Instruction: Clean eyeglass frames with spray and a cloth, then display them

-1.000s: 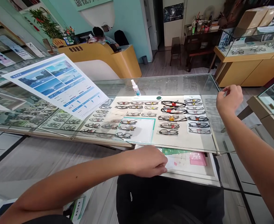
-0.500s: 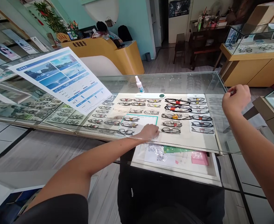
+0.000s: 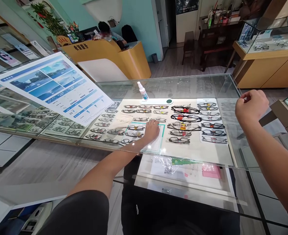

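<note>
My left hand (image 3: pixel 152 131) lies palm down over the glass counter (image 3: pixel 193 85), its fingers stretched forward. Below it is a white card with a green border (image 3: pixel 162 138). Rows of eyeglasses (image 3: pixel 179 140) lie on the pale display board beneath the glass, on both sides of that hand. Past the counter's right end, my right hand (image 3: pixel 252 106) is raised with its fingers curled in, and nothing shows in it. A white spray bottle (image 3: pixel 143 91) stands on the glass beyond my left hand. To the left is a large printed sheet (image 3: pixel 58 86) with blue pictures.
An open drawer (image 3: pixel 144 173) near my body holds papers and a pink packet (image 3: pixel 211 171). A person (image 3: pixel 105 31) sits behind the wooden desk (image 3: pixel 134 58). Another glass showcase (image 3: pixel 268 42) stands at the right, and a wooden stool (image 3: pixel 189 44) is at the back.
My left hand has moved forward and slightly left, away from the counter's near edge onto the bordered card's area. My right hand stays raised, still curled. The view has shifted slightly.
</note>
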A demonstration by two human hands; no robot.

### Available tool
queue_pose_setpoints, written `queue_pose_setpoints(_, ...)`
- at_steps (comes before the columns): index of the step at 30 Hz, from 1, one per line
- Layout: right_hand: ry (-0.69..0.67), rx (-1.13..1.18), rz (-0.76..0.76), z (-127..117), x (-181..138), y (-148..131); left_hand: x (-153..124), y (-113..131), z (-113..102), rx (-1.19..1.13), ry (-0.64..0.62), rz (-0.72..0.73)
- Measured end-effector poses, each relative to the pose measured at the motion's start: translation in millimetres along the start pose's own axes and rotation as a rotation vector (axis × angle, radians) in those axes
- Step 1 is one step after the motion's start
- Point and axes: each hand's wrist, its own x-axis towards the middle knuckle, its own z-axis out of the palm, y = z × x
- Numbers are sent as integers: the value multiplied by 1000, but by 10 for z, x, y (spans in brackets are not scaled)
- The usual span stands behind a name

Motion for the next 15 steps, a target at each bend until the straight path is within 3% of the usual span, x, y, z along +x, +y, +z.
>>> queue_pose_setpoints(10,-38,-24,-15,5,33,-17,-151,271,-29,-44,5,-29)
queue_pose_setpoints(15,-47,-7,-17,35,41,9,-137,289,-72,-36,12,-51)
